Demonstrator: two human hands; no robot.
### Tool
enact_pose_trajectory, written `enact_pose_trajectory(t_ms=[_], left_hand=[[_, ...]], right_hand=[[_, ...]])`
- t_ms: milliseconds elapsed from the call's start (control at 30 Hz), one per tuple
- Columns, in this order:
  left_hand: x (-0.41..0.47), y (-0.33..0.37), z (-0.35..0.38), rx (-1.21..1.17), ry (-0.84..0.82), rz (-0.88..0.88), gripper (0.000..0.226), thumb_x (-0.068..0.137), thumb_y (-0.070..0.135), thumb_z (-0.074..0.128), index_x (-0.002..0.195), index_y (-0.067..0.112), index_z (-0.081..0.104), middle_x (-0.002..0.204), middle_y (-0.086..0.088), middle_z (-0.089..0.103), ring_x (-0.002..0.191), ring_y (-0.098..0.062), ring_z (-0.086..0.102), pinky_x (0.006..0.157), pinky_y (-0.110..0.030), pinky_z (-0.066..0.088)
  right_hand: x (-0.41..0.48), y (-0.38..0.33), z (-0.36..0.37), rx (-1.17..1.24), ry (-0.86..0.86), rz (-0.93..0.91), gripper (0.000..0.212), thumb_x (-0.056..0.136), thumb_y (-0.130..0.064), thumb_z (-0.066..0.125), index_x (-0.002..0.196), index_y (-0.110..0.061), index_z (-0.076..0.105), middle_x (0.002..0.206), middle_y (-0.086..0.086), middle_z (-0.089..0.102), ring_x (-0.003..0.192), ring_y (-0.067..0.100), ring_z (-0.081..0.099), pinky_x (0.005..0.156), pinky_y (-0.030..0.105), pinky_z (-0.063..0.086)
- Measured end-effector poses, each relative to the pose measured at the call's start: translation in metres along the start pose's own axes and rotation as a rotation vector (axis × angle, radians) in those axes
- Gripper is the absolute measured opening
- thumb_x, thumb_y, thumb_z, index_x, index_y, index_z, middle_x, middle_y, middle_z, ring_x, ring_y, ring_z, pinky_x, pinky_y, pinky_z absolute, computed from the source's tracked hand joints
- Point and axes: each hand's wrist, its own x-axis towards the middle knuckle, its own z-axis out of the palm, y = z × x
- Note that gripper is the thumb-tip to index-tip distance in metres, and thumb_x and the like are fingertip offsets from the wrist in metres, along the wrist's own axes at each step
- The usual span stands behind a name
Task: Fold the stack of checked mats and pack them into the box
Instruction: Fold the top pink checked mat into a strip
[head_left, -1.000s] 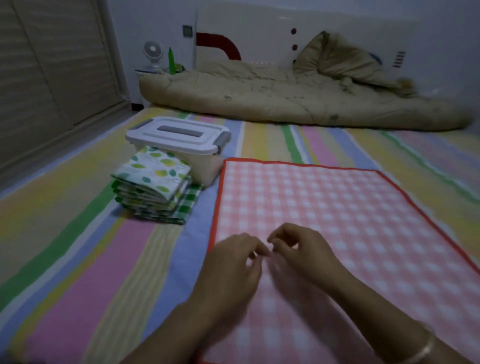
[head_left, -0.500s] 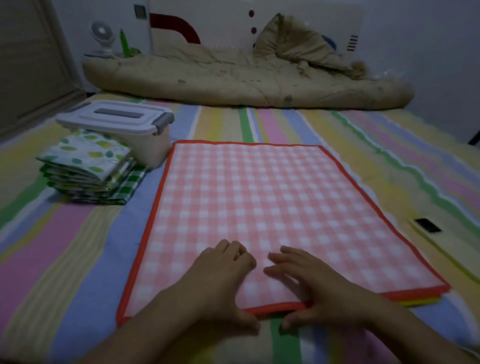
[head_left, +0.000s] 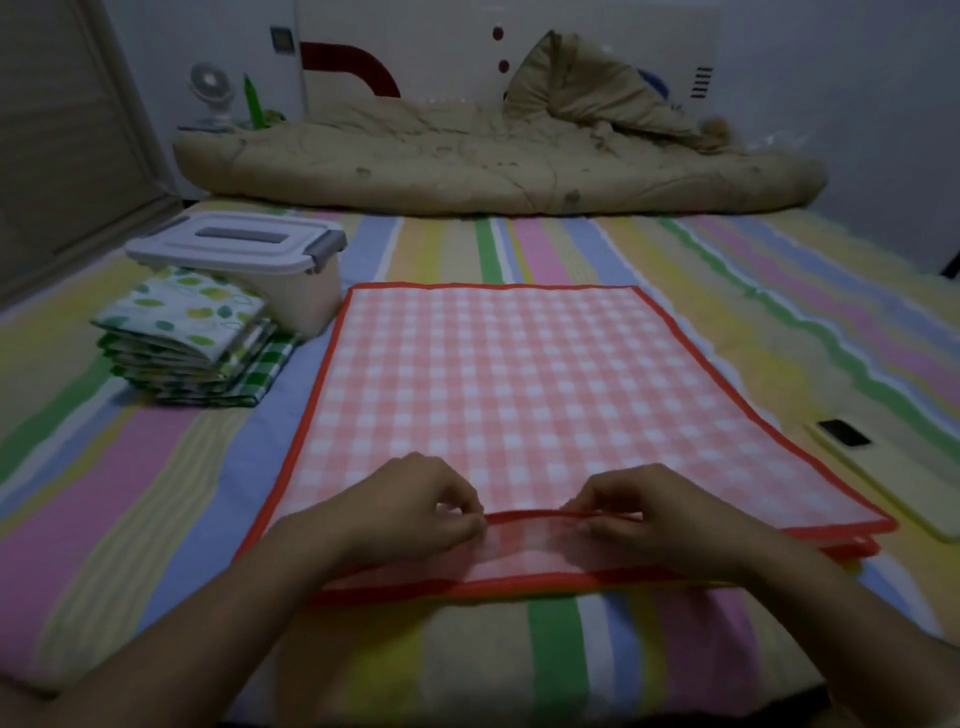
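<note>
Pinching the near red-bound edge of the top pink checked mat (head_left: 519, 374) between thumb and curled fingers of the left hand (head_left: 415, 506) and the right hand (head_left: 649, 512), two hands side by side but apart, and holding that edge just clear of the layer beneath. Showing under the lifted hem: a second mat (head_left: 519, 582) of the same check, its red border lying flat on the striped sheet (head_left: 156, 467); two red edges showing at the near right corner, any further layers being impossible to tell. Lying to the right, near the spread mats but not touching them: one pale phone (head_left: 893, 467), back up. Sitting to the left, a little farther off: one pile of folded mats (head_left: 192, 343) in green check and leaf print, several layers deep, the exact number being hard to make out. Standing just behind that pile, near the top mat's far left corner: one box (head_left: 306, 296), its single white lid (head_left: 234, 244) closed. Stretching across the far end: one rolled beige quilt (head_left: 467, 161), with one small fan (head_left: 210, 93) and one green bottle (head_left: 254, 98) standing beyond its left end.
</note>
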Motion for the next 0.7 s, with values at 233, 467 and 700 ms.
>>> enact_pose_trajectory(t_ms=[233, 467, 700], left_hand=[[0.005, 0.006, -0.013, 0.209, 0.026, -0.016, 0.019, 0.093, 0.034, 0.059, 0.087, 0.023, 0.073, 0.081, 0.012, 0.068, 0.077, -0.006, 0.062, 0.074, -0.030, 0.051], [0.003, 0.009, -0.033, 0.208, 0.027, 0.044, 0.025, 0.098, 0.037, 0.052, 0.074, 0.033, 0.054, 0.073, 0.015, 0.057, 0.072, -0.003, 0.058, 0.067, -0.025, 0.042], [0.008, -0.004, -0.060, 0.474, 0.155, 0.075, 0.040, 0.095, 0.054, 0.047, 0.070, 0.024, 0.054, 0.068, 0.007, 0.057, 0.064, -0.009, 0.052, 0.063, -0.031, 0.046]], right_hand=[[-0.003, -0.014, -0.001, -0.463, 0.249, -0.021, 0.019, 0.093, -0.044, 0.056, 0.100, -0.032, 0.068, 0.092, -0.007, 0.071, 0.084, 0.014, 0.063, 0.063, 0.026, 0.036], [-0.002, -0.025, -0.019, -0.284, 0.201, -0.104, 0.021, 0.093, -0.044, 0.055, 0.086, -0.029, 0.067, 0.067, -0.009, 0.063, 0.063, 0.007, 0.057, 0.061, 0.029, 0.044], [0.015, -0.018, -0.034, -0.610, 0.469, -0.251, 0.035, 0.089, -0.058, 0.051, 0.076, -0.028, 0.063, 0.050, -0.012, 0.047, 0.046, 0.006, 0.044, 0.048, 0.021, 0.026]])
